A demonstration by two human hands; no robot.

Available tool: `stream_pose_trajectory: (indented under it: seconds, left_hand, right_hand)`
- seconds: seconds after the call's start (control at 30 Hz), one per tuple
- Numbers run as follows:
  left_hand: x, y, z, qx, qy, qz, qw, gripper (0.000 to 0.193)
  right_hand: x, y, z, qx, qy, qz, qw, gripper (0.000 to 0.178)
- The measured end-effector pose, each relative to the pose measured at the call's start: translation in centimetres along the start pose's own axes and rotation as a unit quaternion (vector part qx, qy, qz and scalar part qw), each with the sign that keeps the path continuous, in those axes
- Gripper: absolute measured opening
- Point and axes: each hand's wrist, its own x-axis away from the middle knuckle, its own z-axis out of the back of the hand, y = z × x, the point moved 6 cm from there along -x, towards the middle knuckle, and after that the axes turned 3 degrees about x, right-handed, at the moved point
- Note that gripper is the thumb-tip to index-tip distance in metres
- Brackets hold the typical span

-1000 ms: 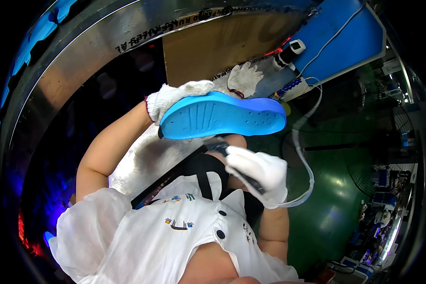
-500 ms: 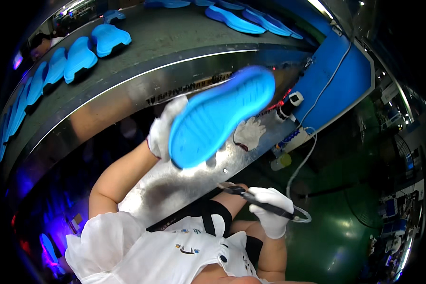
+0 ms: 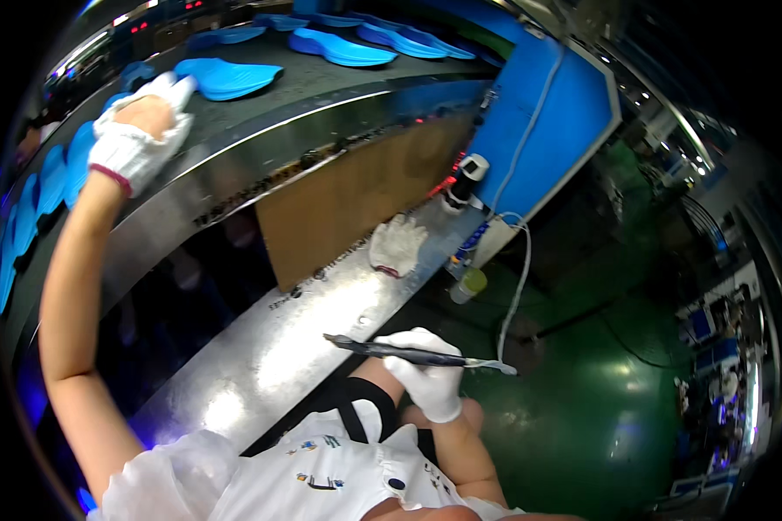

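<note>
Over the dark belt at the upper left, my gloved left hand (image 3: 143, 130) is stretched out, its fingertips at the near end of a blue shoe sole (image 3: 228, 80). The sole lies flat on the belt; whether the fingers still touch it is hard to see. Under and beside that wrist, another blue sole (image 3: 78, 161) is partly hidden. My gloved right hand (image 3: 426, 369) is closed round a slim, black-handled brush (image 3: 408, 354) above my lap. The dark tip of the brush points left, and a pale hose leaves its rear end.
More blue soles (image 3: 343, 48) line the belt (image 3: 321, 82). Below its metal edge, a spare knitted glove (image 3: 397, 246) lies on a shiny metal shelf (image 3: 321, 313) by a brown board (image 3: 356, 204). A black-and-white device (image 3: 467, 181), a yellow-capped container (image 3: 469, 285) and a hanging hose (image 3: 517, 300) are on the right.
My left hand has moved from over the shelf to the belt at the upper left, no longer holding up the sole. My right hand keeps the brush, now tilted flatter.
</note>
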Motion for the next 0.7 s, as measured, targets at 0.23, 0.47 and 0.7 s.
stream_pose_trajectory:
  seconds: [0.23, 0.47, 0.7]
  left_hand:
    - [-0.1, -7.4, -9.0, -0.056, -0.092, 0.007, 0.994, 0.027]
    - [10.3, -3.6, 1.0, 0.336, 0.156, 0.059, 0.927, 0.012]
    - [21.7, 10.6, 0.4, 0.538, 0.192, -0.098, 0.815, 0.022]
  right_hand:
    - [0.0, -0.3, -1.1, 0.010, 0.006, 0.087, 0.996, 0.020]
    - [1.5, 3.7, -0.9, 0.003, 0.058, -0.047, 0.997, 0.020]
    - [3.6, 8.1, 1.2, -0.156, 0.195, -0.163, 0.954, 0.021]
